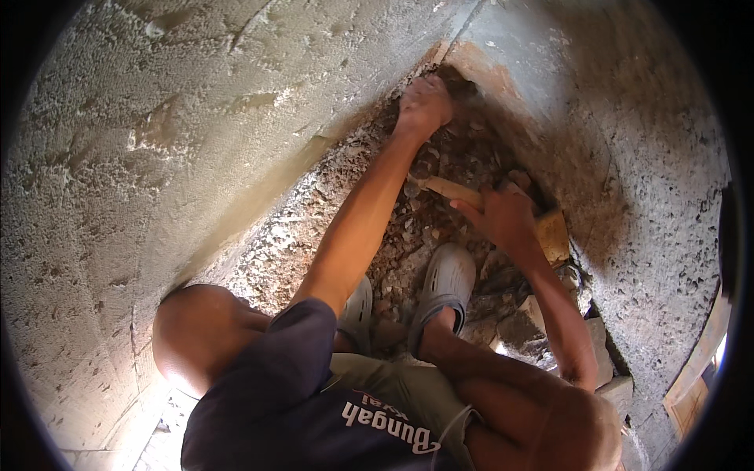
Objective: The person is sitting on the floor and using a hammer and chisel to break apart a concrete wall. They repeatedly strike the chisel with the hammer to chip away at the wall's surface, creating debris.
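Up in the corner where two rough walls meet, my left hand (426, 102) is closed in a fist over the dug-out dirt. What it grips, if anything, is hidden under the fingers. Lower and to the right, my right hand (509, 212) is wrapped round the light wooden handle of a hammer (453, 189). The handle points left, and its small greyish head lies over the rubble, below my left hand and apart from it. Loose stones and brown soil (416, 224) fill the ground under both hands.
Concrete walls (196, 133) close in on the left and on the right (652, 180). My feet in grey clogs (449, 275) stand on the rubble. A yellowish block (553, 235) sits beside my right wrist, with broken blocks (601, 349) along the right wall.
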`<state>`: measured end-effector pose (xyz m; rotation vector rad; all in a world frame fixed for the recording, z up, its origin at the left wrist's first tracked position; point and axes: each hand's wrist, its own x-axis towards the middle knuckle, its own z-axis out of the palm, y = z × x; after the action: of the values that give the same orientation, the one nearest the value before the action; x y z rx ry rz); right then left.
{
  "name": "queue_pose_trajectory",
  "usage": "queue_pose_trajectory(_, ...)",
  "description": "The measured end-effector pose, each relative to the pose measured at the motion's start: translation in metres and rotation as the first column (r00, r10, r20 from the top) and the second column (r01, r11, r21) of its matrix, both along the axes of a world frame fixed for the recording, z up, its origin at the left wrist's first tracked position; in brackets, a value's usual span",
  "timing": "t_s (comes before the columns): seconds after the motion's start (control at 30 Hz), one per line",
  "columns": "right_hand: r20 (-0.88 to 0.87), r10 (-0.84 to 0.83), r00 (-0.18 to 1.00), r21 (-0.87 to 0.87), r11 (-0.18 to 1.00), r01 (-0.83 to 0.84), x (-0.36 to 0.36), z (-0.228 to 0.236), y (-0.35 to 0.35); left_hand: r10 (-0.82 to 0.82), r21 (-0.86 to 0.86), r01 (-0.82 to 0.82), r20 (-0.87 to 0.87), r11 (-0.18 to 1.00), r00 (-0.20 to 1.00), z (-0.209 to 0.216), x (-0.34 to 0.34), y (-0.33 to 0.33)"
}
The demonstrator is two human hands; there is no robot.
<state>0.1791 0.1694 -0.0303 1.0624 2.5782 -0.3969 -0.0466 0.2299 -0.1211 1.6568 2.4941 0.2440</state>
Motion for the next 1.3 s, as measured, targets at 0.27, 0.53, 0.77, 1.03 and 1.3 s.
queue_pose_trajectory(0.27, -0.013, -0.023, 1.000, -0.024, 0.999, 0.023, 0.016, 0.019, -0.002, 0.342, -0.384, 0.050, 0.868, 0.922, 0.359, -0.016, -0.030, -0.002)
queue_pose_trajectory(0.53, -0.093, -0.057, 0.994, -0.052, 0.997, 0.053, 0.029, 0.021, 0.019, 0.333, -0.353, 0.184, 0.934, 0.917, 0.131, -0.037, -0.017, 0.002)
queue_pose_trajectory(0.77, -0.181, 0.035, 0.983, -0.016, 0.999, -0.039, 0.054, 0.004, 0.035, 0.366, -0.372, 0.066, 0.926, 0.926, 0.096, -0.027, -0.009, 0.011)
queue_pose_trajectory(1.03, -0.055, -0.168, 0.984, -0.007, 0.986, 0.168, 0.037, -0.022, 0.055, 0.393, -0.387, 0.095, 0.918, 0.917, -0.060, -0.034, -0.011, 0.021)
queue_pose_trajectory(1.3, -0.354, 0.027, 0.935, -0.045, 0.998, -0.046, 0.037, -0.019, 0.048, 0.405, -0.401, 0.056, 0.906, 0.914, -0.123, -0.036, -0.016, 0.024)
